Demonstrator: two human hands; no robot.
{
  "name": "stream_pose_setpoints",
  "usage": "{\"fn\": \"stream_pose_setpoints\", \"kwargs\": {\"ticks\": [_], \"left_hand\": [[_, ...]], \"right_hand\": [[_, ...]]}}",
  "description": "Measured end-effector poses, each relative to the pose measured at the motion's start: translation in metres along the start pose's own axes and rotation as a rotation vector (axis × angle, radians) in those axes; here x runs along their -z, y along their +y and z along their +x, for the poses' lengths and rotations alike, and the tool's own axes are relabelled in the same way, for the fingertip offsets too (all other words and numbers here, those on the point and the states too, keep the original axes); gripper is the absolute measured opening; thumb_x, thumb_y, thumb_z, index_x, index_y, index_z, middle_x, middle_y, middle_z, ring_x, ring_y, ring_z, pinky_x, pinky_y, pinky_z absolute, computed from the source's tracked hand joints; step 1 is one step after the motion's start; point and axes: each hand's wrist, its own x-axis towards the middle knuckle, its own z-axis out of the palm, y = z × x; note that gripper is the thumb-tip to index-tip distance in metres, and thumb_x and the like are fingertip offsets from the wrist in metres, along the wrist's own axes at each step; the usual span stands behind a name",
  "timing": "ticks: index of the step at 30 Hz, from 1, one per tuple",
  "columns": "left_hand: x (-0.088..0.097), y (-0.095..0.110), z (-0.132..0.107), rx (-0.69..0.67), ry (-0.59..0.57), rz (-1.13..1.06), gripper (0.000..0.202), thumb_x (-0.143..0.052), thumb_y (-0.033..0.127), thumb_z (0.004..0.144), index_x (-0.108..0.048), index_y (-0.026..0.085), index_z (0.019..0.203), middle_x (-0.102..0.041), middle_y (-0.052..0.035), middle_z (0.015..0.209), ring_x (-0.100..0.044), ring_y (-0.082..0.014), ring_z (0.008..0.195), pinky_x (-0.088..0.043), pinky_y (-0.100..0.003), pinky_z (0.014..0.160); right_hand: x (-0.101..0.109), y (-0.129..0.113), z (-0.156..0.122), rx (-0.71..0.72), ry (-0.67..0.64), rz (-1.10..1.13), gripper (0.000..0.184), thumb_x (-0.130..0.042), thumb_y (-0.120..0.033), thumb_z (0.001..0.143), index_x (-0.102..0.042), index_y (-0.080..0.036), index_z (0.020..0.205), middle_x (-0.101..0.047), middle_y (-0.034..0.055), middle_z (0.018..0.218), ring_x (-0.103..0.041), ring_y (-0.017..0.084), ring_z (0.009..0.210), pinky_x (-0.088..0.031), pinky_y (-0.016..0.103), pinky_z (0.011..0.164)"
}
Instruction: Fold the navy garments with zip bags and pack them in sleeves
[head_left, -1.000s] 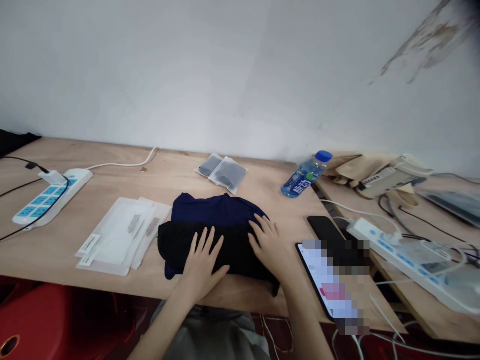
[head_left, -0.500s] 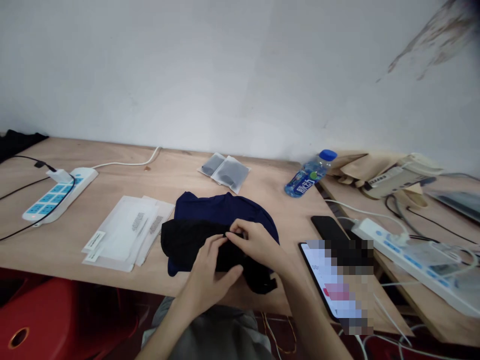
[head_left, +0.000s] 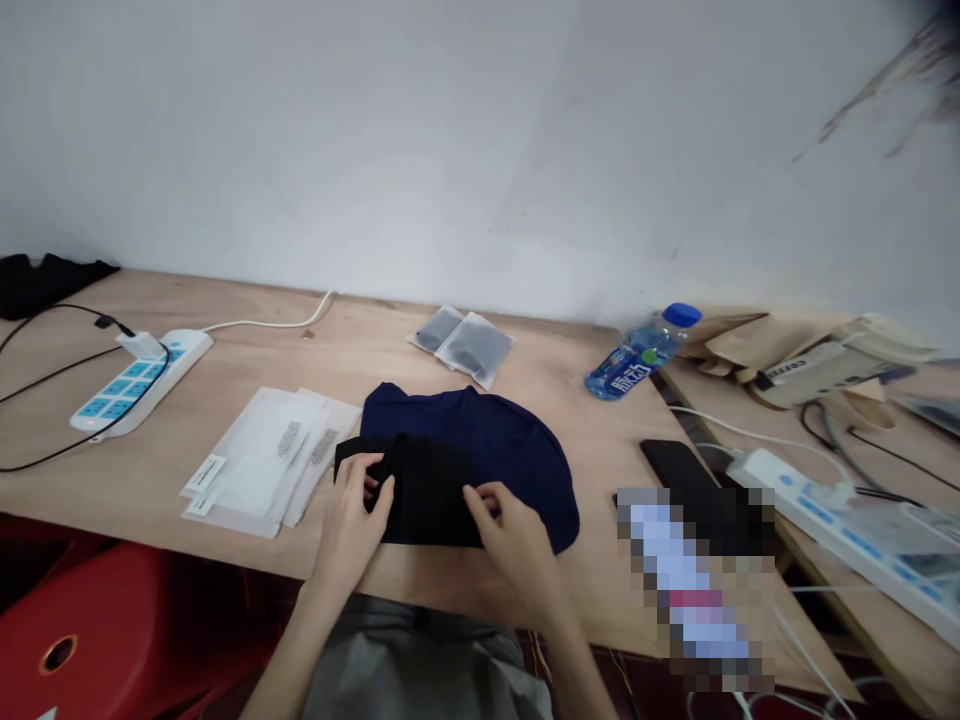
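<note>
A folded piece of black cloth (head_left: 429, 490) lies over the left part of a dark navy cloth (head_left: 521, 440) near the table's front edge. My left hand (head_left: 352, 520) rests on the left end of the black cloth, its thumb apart from the curved fingers. At the right edge of the black cloth, my right hand (head_left: 517, 540) pinches the fabric between thumb and fingers. What kind of garment either cloth is, I cannot tell.
Frosted plastic bags (head_left: 262, 460) lie left of the cloths; two small filled pouches (head_left: 476, 348) lie behind. To the right are a blue-capped bottle (head_left: 634, 360), a black phone (head_left: 675, 475), a blurred lit screen (head_left: 690, 580) and a power strip (head_left: 832, 530). Another power strip (head_left: 139, 385) lies left.
My hands have moved apart from the middle of the black cloth, left and right. Its loose end at the lower right is now folded in, making a neater rectangle.
</note>
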Motion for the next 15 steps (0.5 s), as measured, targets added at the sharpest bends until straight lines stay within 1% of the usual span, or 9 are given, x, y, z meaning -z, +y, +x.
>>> {"fn": "stream_pose_setpoints", "kwargs": {"ticks": [2, 4, 6, 7, 9, 11, 13, 15], "left_hand": [[-0.003, 0.000, 0.000, -0.032, -0.022, 0.030, 0.026, -0.052, 0.027, 0.090, -0.057, 0.022, 0.115, -0.058, -0.0073, 0.107, -0.060, -0.0161, 0.076, -0.054, -0.035, 0.073], [-0.006, 0.000, 0.001, -0.055, -0.042, 0.023, 0.025, -0.052, 0.025, 0.089, -0.058, 0.023, 0.113, -0.056, -0.0076, 0.112, -0.060, -0.0152, 0.077, -0.054, -0.035, 0.075], [-0.007, 0.001, 0.001, -0.063, -0.047, 0.003, 0.024, -0.051, 0.023, 0.089, -0.058, 0.023, 0.112, -0.055, -0.0078, 0.115, -0.060, -0.0142, 0.076, -0.054, -0.034, 0.075], [-0.007, 0.002, 0.001, -0.063, -0.040, -0.010, 0.023, -0.051, 0.023, 0.089, -0.059, 0.022, 0.111, -0.056, -0.0078, 0.116, -0.059, -0.0137, 0.075, -0.054, -0.034, 0.075], [-0.004, 0.003, 0.002, -0.063, -0.017, -0.046, 0.021, -0.051, 0.023, 0.090, -0.060, 0.022, 0.108, -0.057, -0.0074, 0.115, -0.059, -0.0127, 0.074, -0.053, -0.032, 0.074], [-0.001, 0.005, 0.002, -0.058, 0.018, -0.096, 0.018, -0.050, 0.024, 0.091, -0.061, 0.021, 0.104, -0.059, -0.0067, 0.112, -0.058, -0.0123, 0.074, -0.051, -0.030, 0.072], [0.003, 0.005, 0.002, -0.045, 0.047, -0.143, 0.017, -0.049, 0.025, 0.092, -0.062, 0.021, 0.102, -0.062, -0.0060, 0.110, -0.058, -0.0125, 0.075, -0.049, -0.028, 0.070], [0.005, 0.006, 0.001, -0.026, 0.059, -0.174, 0.017, -0.049, 0.027, 0.092, -0.063, 0.021, 0.101, -0.063, -0.0055, 0.108, -0.059, -0.0130, 0.077, -0.048, -0.027, 0.070]], "right_hand": [[-0.017, -0.002, -0.007, -0.013, 0.020, -0.137, 0.031, -0.050, -0.053, 0.088, -0.054, -0.025, 0.075, -0.065, 0.0038, 0.063, -0.066, 0.025, 0.061, -0.041, 0.031, 0.051], [-0.031, -0.007, -0.009, -0.021, 0.050, -0.217, 0.031, -0.051, -0.052, 0.087, -0.047, -0.027, 0.071, -0.062, 0.0043, 0.062, -0.065, 0.026, 0.062, -0.039, 0.031, 0.050], [-0.037, -0.011, -0.007, 0.006, 0.083, -0.247, 0.028, -0.054, -0.044, 0.085, -0.040, -0.027, 0.067, -0.061, 0.0044, 0.065, -0.062, 0.024, 0.062, -0.038, 0.031, 0.051], [-0.036, -0.012, -0.005, 0.027, 0.101, -0.247, 0.026, -0.055, -0.038, 0.083, -0.038, -0.027, 0.066, -0.060, 0.0042, 0.066, -0.061, 0.023, 0.062, -0.038, 0.030, 0.052], [-0.028, -0.012, 0.000, 0.060, 0.138, -0.216, 0.023, -0.055, -0.032, 0.077, -0.036, -0.027, 0.066, -0.058, 0.0030, 0.068, -0.059, 0.021, 0.063, -0.038, 0.029, 0.054], [-0.012, -0.008, 0.004, 0.051, 0.194, -0.169, 0.017, -0.054, -0.032, 0.075, -0.039, -0.026, 0.068, -0.056, 0.0010, 0.066, -0.056, 0.020, 0.061, -0.037, 0.028, 0.054], [0.005, -0.005, 0.006, -0.003, 0.304, -0.146, 0.013, -0.052, -0.036, 0.076, -0.045, -0.025, 0.074, -0.055, -0.0003, 0.066, -0.056, 0.020, 0.062, -0.037, 0.029, 0.056], [0.017, -0.004, 0.004, -0.056, 0.457, -0.160, 0.015, -0.052, -0.038, 0.078, -0.049, -0.023, 0.080, -0.058, 0.0009, 0.071, -0.057, 0.021, 0.067, -0.038, 0.030, 0.059]]}}
